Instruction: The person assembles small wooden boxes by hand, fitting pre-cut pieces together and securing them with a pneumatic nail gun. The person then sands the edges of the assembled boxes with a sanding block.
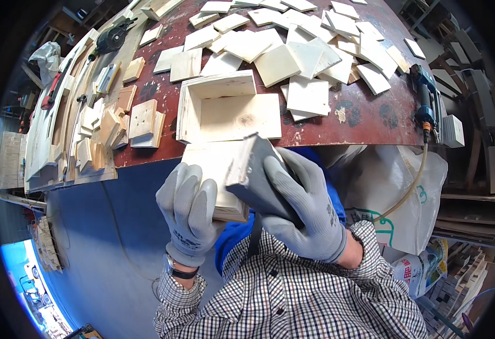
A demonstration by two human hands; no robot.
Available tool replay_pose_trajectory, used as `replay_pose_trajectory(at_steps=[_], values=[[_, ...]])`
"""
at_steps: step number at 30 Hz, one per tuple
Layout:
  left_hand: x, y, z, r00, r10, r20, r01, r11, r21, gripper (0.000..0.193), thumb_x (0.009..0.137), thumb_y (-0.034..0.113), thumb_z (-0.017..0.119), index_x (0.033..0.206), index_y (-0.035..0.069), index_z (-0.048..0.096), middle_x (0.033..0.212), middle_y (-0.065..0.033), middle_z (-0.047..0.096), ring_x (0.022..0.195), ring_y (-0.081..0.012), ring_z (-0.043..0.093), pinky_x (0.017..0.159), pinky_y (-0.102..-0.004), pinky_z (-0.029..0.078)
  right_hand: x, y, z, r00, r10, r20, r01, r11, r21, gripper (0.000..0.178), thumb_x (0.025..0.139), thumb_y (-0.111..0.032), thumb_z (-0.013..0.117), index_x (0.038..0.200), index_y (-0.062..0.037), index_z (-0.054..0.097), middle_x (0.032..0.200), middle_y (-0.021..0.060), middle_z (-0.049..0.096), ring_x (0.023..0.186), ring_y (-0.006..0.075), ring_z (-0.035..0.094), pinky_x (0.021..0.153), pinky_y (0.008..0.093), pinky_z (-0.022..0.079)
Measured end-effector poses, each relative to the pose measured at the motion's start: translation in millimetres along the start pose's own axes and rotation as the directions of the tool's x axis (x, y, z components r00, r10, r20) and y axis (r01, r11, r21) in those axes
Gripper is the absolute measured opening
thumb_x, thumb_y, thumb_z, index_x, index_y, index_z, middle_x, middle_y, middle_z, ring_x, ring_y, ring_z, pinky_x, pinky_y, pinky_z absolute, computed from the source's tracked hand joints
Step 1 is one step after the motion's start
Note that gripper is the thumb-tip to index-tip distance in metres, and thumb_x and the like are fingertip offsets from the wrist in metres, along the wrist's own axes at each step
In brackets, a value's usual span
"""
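Both my hands wear grey work gloves. My left hand (191,212) wraps its fingers over a pale wooden box (216,158), held in front of my body at the table's near edge. In my right hand (312,212) is a sanding block (261,178), a wooden block with a dark grey wrap. It is tilted across the box's right side and hides part of it; I cannot tell whether they touch. Just beyond, an open-fronted wooden box (239,117) rests on the red tabletop (360,131).
Several thin wooden squares (275,65) lie heaped across the back of the table. Small wood blocks (143,121) and a dark power tool (114,37) are at left. An air nailer (424,93) with a hose (414,186) hangs at the right edge, above a white sack (422,209).
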State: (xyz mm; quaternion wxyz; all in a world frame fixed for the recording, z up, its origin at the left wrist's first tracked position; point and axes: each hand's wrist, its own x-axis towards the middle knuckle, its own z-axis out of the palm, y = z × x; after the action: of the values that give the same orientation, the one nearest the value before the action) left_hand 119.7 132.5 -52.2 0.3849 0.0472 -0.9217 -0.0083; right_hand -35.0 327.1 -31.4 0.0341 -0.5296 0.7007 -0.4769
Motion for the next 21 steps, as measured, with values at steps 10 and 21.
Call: replay_pose_trajectory(at_steps=[10,21], values=[[-7.2,6.9,-2.5,0.996,0.045,0.074,-0.042,0.999,-0.034,0.058,0.094,0.029,0.078,0.141,0.015,0.049,0.142,-0.015,0.057,0.134,-0.0388,0.056,0.1,-0.0514,0.051,43.9,-6.3,-7.5,0.998,-0.04,0.051,0.042,0.999,-0.032,0.073,0.095,-0.035,0.074,0.157,-0.0037,0.052,0.153,0.0296,0.048,0.138,0.0444,0.05,0.118,0.0533,0.036],[-32.5,-13.0,-6.5,0.984,0.135,0.119,-0.14,0.99,0.034,0.053,0.093,0.02,0.076,0.138,0.021,0.049,0.139,-0.0088,0.051,0.135,-0.0363,0.052,0.1,-0.0491,0.053,-2.7,26.2,-3.1,0.98,0.173,-0.101,-0.163,0.981,0.104,0.072,0.094,-0.025,0.072,0.157,0.0019,0.047,0.153,0.0281,0.049,0.138,0.0418,0.051,0.118,0.0493,0.039]])
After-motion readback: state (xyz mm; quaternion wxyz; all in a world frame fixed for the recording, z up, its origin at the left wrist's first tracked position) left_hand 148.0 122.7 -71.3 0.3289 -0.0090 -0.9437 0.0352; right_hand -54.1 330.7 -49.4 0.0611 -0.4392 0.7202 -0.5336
